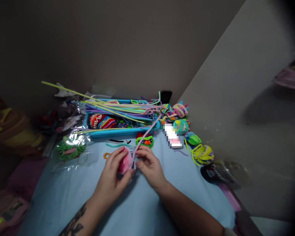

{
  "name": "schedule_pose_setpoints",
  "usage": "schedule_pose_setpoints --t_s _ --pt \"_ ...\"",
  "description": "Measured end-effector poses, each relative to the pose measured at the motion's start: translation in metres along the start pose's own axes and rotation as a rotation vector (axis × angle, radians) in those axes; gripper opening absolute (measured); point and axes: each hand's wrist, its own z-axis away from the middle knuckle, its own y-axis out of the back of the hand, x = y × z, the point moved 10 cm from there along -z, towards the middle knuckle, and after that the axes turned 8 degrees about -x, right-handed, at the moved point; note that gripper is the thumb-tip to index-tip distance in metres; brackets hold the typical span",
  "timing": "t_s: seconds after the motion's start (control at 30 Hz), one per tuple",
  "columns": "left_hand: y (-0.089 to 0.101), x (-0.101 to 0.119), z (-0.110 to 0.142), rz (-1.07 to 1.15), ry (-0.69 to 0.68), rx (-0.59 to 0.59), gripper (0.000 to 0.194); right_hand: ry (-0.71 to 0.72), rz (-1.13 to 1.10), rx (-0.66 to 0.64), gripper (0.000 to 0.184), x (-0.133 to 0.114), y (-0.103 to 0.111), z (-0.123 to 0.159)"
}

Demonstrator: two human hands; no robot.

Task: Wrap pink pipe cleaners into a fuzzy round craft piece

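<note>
My left hand (pixel 113 173) is closed round a fluffy pink pipe-cleaner piece (pixel 125 163) held just above the light blue table cover (pixel 64 196). My right hand (pixel 148 165) pinches a long pink pipe cleaner (pixel 147 132) where it meets that pink piece; the strand runs up and to the right toward the tray. Both hands touch at the pink piece. A green and red pipe-cleaner figure (pixel 145 140) lies just beyond my fingers.
A blue tray (pixel 118 132) holds several coloured pipe cleaners and woven pieces. More woven pieces (pixel 203 154) lie along the right edge by the wall. A clear bag with a green piece (pixel 70 147) sits left. A dark round object (pixel 212 172) lies at right.
</note>
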Motion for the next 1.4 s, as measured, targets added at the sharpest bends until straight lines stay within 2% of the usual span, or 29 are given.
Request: schedule_pose_setpoints --t_s 0.23,0.47,0.77,0.87,1.07,1.13,1.23,1.4 --pt "-0.007 0.002 0.001 -0.020 -0.053 -0.057 0.052 -0.009 0.046 -0.075 0.011 -0.005 -0.006 0.001" --pt "-0.011 -0.001 -0.001 -0.043 -0.042 -0.079 0.050 0.017 0.162 -0.140 0.017 -0.011 -0.011 -0.001" --pt "-0.018 -0.001 0.001 0.045 -0.025 -0.153 0.059 -0.080 -0.056 -0.036 0.014 0.004 -0.002 -0.002" --pt "-0.020 -0.001 0.002 0.085 -0.007 -0.148 0.057 -0.090 -0.095 0.000 0.013 0.001 0.005 -0.004" --pt "-0.018 -0.006 -0.001 0.184 0.055 -0.113 0.051 -0.157 -0.182 -0.014 0.010 0.007 0.006 -0.004" --pt "-0.016 -0.010 -0.002 0.242 0.089 -0.088 0.047 -0.178 -0.276 -0.028 0.015 0.012 0.001 -0.003" --pt "-0.014 -0.015 -0.002 0.304 0.138 -0.056 0.044 -0.226 -0.408 -0.057 0.033 0.018 -0.008 0.000" --pt "-0.012 -0.022 -0.001 0.355 0.190 -0.004 0.045 -0.257 -0.499 -0.144 0.055 0.017 -0.023 0.002"
